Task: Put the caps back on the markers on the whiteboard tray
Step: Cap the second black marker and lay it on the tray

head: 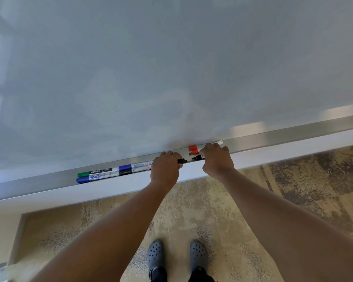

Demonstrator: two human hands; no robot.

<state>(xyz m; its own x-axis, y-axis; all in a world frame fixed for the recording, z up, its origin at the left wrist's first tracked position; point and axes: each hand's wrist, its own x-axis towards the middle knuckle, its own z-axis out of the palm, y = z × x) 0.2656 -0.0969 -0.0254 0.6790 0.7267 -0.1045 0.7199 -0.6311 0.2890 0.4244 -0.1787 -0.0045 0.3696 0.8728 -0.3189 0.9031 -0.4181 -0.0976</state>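
Observation:
Along the whiteboard's lower edge runs a metal tray [273,137]. My left hand [165,169] is closed around a black cap [182,161], whose open end points right. My right hand [217,159] grips an uncapped black marker [198,157], its tip pointing left at the cap with a small gap between them. Behind them on the tray lie a loose red cap [192,147] and an uncapped red marker [194,152] whose white barrel end [219,142] shows past my right hand. Further left lie capped markers: green [98,172], blue [96,178], another blue [135,165] and a black one [130,171].
The whiteboard surface [171,68] fills the upper view. A white ledge [110,188] sits below the tray. Beneath it are patterned carpet [192,210] and my feet in grey clogs [177,255].

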